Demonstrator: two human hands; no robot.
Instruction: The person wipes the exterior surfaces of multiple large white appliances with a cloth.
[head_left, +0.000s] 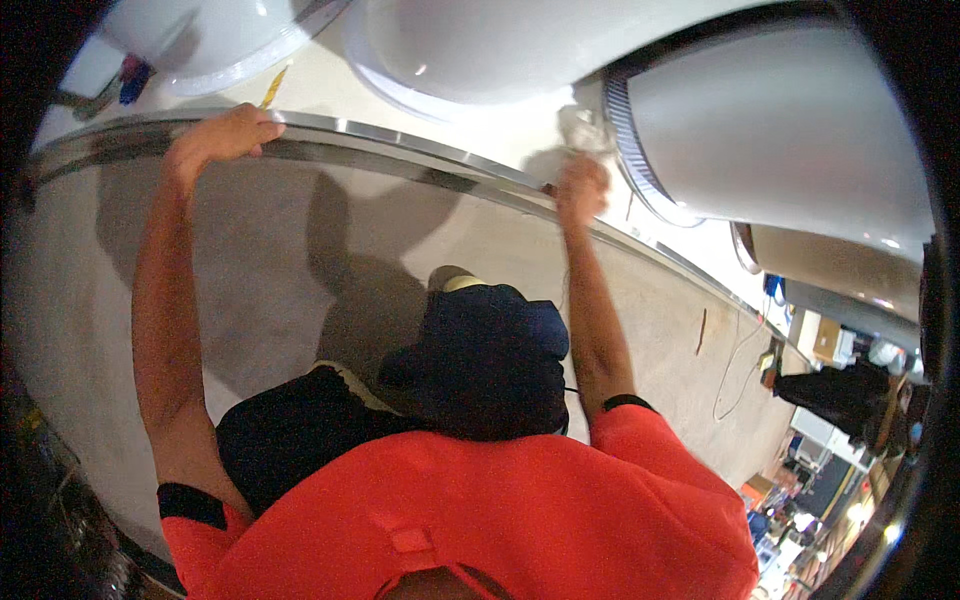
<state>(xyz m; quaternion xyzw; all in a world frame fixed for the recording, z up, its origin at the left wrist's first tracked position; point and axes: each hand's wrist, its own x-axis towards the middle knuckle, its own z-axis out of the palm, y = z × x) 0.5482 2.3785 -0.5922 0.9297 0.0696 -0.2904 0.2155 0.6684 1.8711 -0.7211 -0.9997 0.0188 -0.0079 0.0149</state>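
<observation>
My left hand (229, 135) grips the shiny metal edge strip (397, 139) that runs along the front of a white surface. Its fingers are curled and partly hidden. Farther along the same edge, my right hand (583, 187) is blurred by motion. It appears closed on a crumpled pale cloth (583, 129), which lies just in front of a large white rounded vessel (765, 135) with a ribbed rim. A small dark reddish thing beside the right hand is too blurred to name.
More large white rounded vessels (480, 45) stand on the white surface. A yellow striped stick-like item (275, 86) lies behind my left hand. Below the edge is a pale floor (660, 300) with a thin cable (720, 390). Boxes and clutter (795, 480) fill the far right.
</observation>
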